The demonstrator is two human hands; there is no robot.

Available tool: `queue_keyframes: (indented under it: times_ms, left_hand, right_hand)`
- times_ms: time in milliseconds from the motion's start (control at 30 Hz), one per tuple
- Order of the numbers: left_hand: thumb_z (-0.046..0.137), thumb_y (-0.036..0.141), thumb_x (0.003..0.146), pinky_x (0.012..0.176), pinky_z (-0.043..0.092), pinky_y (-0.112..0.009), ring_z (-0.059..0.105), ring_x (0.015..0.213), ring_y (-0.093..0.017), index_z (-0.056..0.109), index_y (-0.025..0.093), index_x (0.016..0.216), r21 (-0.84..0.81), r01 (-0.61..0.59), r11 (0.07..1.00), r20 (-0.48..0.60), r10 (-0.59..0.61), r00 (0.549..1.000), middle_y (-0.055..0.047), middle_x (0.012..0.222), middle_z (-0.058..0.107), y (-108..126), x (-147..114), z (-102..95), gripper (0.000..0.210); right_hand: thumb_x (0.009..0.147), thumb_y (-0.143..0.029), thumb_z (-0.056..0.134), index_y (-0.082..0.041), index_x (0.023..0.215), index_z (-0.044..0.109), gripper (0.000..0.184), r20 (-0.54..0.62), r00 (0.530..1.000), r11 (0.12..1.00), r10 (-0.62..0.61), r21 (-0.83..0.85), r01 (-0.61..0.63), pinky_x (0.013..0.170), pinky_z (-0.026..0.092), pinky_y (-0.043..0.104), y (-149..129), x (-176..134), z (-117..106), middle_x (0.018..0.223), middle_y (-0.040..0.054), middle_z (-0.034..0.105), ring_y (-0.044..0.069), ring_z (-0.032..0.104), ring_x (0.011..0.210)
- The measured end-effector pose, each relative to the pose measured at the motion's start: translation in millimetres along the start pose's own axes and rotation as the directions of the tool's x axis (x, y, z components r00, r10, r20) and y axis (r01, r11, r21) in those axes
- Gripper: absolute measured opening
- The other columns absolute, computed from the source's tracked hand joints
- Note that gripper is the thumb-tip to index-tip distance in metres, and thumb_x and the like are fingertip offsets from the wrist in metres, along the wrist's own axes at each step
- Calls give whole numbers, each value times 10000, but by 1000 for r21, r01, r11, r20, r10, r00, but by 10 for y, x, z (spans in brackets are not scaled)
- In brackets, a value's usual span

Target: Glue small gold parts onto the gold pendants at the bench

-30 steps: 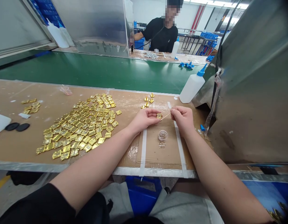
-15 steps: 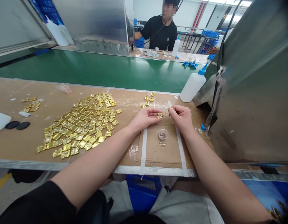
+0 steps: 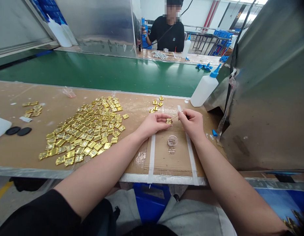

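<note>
My left hand [image 3: 153, 124] pinches a small gold metal piece [image 3: 169, 121] above the brown worktop. My right hand [image 3: 192, 123] holds a thin wooden stick [image 3: 175, 117] whose tip touches that piece. A small clear cap [image 3: 172, 140] sits on the taped cardboard patch just below both hands. A large heap of gold pieces [image 3: 86, 129] lies to the left of my left hand. A few gold pieces [image 3: 156, 105] lie just beyond my left hand.
A white squeeze bottle with blue nozzle [image 3: 204, 89] stands at the right, beside a metal panel [image 3: 270, 91]. A green conveyor belt [image 3: 105, 73] runs behind the worktop. Across it a person in black [image 3: 168, 31] works. Two black discs [image 3: 17, 131] and a few gold pieces [image 3: 32, 109] lie far left.
My right hand has moved closer to my left, shortening the visible stick and keeping its tip on the gold piece. The view has shifted slightly. The person opposite raised a hand.
</note>
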State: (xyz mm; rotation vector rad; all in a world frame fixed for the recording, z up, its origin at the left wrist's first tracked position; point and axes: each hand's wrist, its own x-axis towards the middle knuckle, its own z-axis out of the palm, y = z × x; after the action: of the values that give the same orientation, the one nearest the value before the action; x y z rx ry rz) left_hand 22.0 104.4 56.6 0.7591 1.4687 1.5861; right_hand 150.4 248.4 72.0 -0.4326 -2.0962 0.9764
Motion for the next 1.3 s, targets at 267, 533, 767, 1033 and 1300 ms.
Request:
queue_keyframes:
  times_ms: [267, 533, 767, 1033, 1300]
  left_hand:
    - [910, 164, 720, 944, 585, -383, 750, 898, -185, 784, 151, 1108, 8, 41, 999, 12, -41, 999, -102, 1035, 799, 10, -2, -15, 407]
    - [905, 139, 717, 957, 586, -383, 753, 884, -175, 790, 162, 1115, 0, 85, 996, 28, -85, 996, -94, 1019, 802, 31, -5, -26, 414]
    - [917, 147, 712, 968, 591, -394, 753, 880, -170, 793, 161, 1091, -31, 87, 996, 49, -85, 995, -90, 999, 798, 18, -8, -24, 400]
    - [978, 215, 642, 962, 606, -380, 762, 931, -197, 780, 140, 1111, -97, 105, 990, 41, -101, 994, -103, 1014, 794, 11, 29, -69, 514]
    - [990, 460, 619, 913, 632, -313, 779, 1026, -249, 739, 154, 1263, 131, 98, 987, -1, -99, 995, -127, 1134, 812, 160, -55, -102, 756]
  right_hand:
    - [855, -321, 606, -209, 530, 452, 377, -2, 1000, 1000, 9, 20, -9, 559, 260, 297, -18, -4, -25, 538, -38, 348, 118, 331, 552]
    - [864, -324, 599, -208, 539, 454, 374, 50, 999, 1000, -10, -7, 10, 567, 274, 294, 26, -9, -11, 551, -35, 376, 119, 354, 565]
    - [857, -306, 596, -212, 532, 444, 371, 0, 1000, 1000, -16, 25, 16, 569, 264, 299, 2, -20, -55, 544, -37, 362, 121, 340, 560]
    - [897, -276, 579, -213, 553, 323, 433, 622, 747, 971, -234, 117, 207, 563, 222, 285, -81, -30, -239, 563, -65, 280, 95, 295, 537]
    - [982, -509, 594, -176, 616, 529, 499, 638, 759, 920, -132, -206, 333, 611, 242, 276, -172, -83, -295, 591, -34, 492, 109, 420, 588]
